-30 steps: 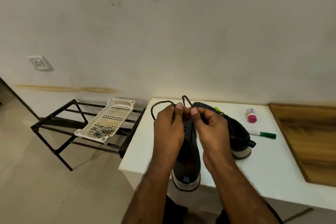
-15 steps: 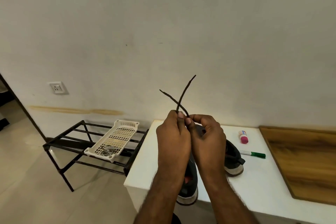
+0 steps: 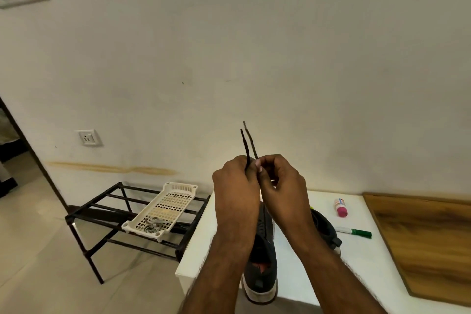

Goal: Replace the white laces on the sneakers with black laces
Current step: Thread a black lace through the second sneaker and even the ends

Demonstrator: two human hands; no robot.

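Note:
Two dark sneakers stand on the white table (image 3: 295, 275). The near sneaker (image 3: 261, 267) has its heel toward me; the far sneaker (image 3: 325, 227) is partly hidden behind my right forearm. My left hand (image 3: 235, 186) and my right hand (image 3: 280, 181) are raised together above the shoes, each pinching one end of the black lace (image 3: 246, 146). Both lace ends stick up side by side above my fingers. The rest of the lace is hidden behind my hands.
A white perforated tray (image 3: 163, 208) with pale laces in it lies on a black metal rack (image 3: 102, 214) left of the table. A pink-capped glue stick (image 3: 340, 208) and a green marker (image 3: 355, 231) lie right of the shoes. A wooden board (image 3: 428, 242) borders the table's right side.
My hands have lifted the lace ends higher above the shoes. The two ends were crossed half a second ago and now stand nearly parallel. The view has tilted upward.

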